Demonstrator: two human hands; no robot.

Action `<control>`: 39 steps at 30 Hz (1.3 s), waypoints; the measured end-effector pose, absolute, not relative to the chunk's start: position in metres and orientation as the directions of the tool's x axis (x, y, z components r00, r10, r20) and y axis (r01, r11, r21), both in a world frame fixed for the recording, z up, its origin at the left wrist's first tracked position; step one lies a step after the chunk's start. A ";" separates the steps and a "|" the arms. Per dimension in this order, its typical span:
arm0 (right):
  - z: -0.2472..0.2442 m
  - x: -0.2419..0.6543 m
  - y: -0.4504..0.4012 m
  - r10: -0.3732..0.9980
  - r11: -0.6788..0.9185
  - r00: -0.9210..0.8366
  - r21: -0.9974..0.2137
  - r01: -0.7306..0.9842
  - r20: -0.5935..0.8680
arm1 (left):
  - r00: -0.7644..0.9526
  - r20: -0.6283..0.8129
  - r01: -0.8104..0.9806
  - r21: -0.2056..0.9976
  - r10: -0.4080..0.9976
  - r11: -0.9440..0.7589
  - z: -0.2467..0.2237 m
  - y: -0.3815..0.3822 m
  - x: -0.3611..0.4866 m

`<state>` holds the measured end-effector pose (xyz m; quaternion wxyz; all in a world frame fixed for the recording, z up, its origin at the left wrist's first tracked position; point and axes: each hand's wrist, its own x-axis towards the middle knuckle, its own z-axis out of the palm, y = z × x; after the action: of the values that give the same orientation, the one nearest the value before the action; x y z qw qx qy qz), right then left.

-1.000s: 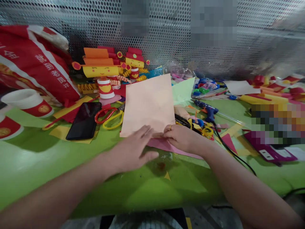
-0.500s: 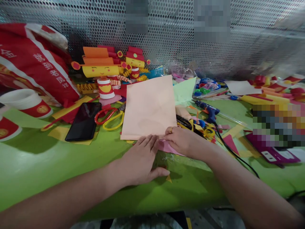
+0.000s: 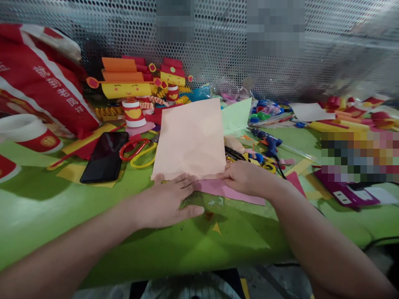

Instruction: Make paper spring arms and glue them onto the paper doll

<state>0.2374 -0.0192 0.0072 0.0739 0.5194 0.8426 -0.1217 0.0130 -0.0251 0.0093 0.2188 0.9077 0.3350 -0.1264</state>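
Observation:
A pale peach sheet of paper (image 3: 190, 137) lies over other items, with a narrow folded strip along its near edge. My left hand (image 3: 166, 201) lies flat on the left part of that edge, fingers stretched out and thumb apart. At the near right corner my right hand (image 3: 246, 178), wearing a ring, is closed with its curled fingers pressed on the edge. A pink strip of paper (image 3: 229, 192) pokes out below the sheet, between the hands. Behind the sheet's right side shows a light green paper (image 3: 237, 116).
To the left are scissors (image 3: 137, 153), a black phone (image 3: 105, 157), a paper cup (image 3: 33, 133) and a red bag (image 3: 46, 83). Paper figures (image 3: 126, 89) stand behind. A blue glue gun (image 3: 268, 141) with a cord, paper scraps and a purple box (image 3: 346, 189) lie to the right.
My left hand has slid left along the folded edge, and my right hand has moved out to the corner. More of the pink paper shows. The whole view has shifted slightly.

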 end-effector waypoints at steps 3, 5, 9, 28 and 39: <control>0.007 0.236 -0.020 0.885 0.414 -0.414 -0.044 0.909 -0.214 | 0.738 -0.364 0.671 0.305 0.569 -0.676 0.009 -0.026 0.015; 0.004 0.233 -0.020 0.877 0.456 -0.458 -0.049 0.888 -0.145 | 0.727 -0.371 0.680 0.278 0.578 -0.678 0.008 -0.028 0.015; -0.004 0.226 -0.016 0.831 0.551 -0.554 -0.061 0.832 -0.043 | 0.713 -0.347 0.692 0.208 0.609 -0.692 0.002 -0.033 0.014; -0.016 0.218 -0.010 0.863 0.505 -0.503 0.042 0.862 -0.045 | 0.719 -0.040 0.695 0.003 0.694 -0.719 -0.013 -0.007 0.008; -0.010 0.220 -0.011 0.869 0.481 -0.487 -0.088 0.873 -0.085 | 0.631 -0.030 0.775 0.006 0.775 -0.632 -0.008 -0.004 0.008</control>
<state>0.2205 -0.0107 -0.0103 0.0144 0.5062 0.8603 -0.0594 0.0081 -0.0038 -0.0080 0.0090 0.9031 0.4291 -0.0123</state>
